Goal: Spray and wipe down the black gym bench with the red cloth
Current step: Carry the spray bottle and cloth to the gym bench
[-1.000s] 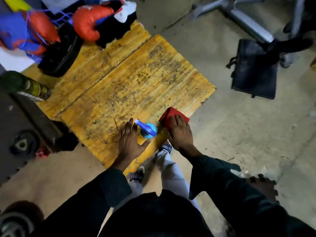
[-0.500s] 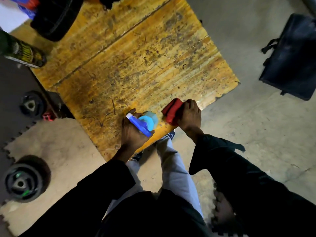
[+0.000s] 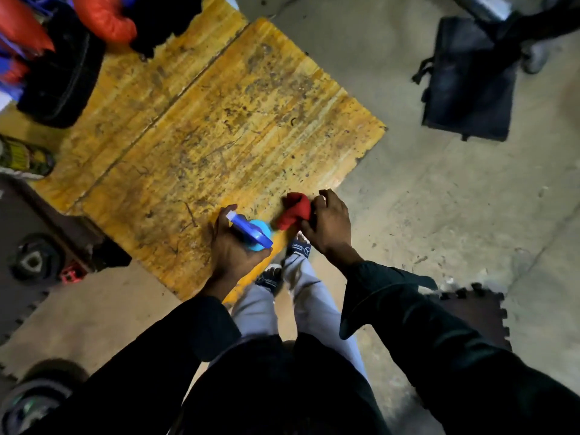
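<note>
My left hand (image 3: 233,246) grips a spray bottle (image 3: 255,233) with a blue trigger head and a light blue body, held above the near corner of a worn yellow board (image 3: 219,127). Just to its right, my right hand (image 3: 329,221) is closed on the bunched red cloth (image 3: 293,211), lifted off the board's edge. A black padded piece (image 3: 464,86), perhaps part of the bench, lies on the concrete at the upper right by a grey metal frame (image 3: 489,7). I cannot tell whether it is the bench pad.
Red boxing gloves (image 3: 103,17) and a black bag (image 3: 59,76) crowd the board's far left. A green can (image 3: 25,157) lies at the left edge. Weight plates (image 3: 33,262) sit on dark mats at left. A black foam tile (image 3: 470,312) lies by my right sleeve. My feet (image 3: 298,246) stand below the board.
My left hand closed around the spray bottle and raised it. My right hand gathered the flat red cloth into a bunch and lifted it off the board.
</note>
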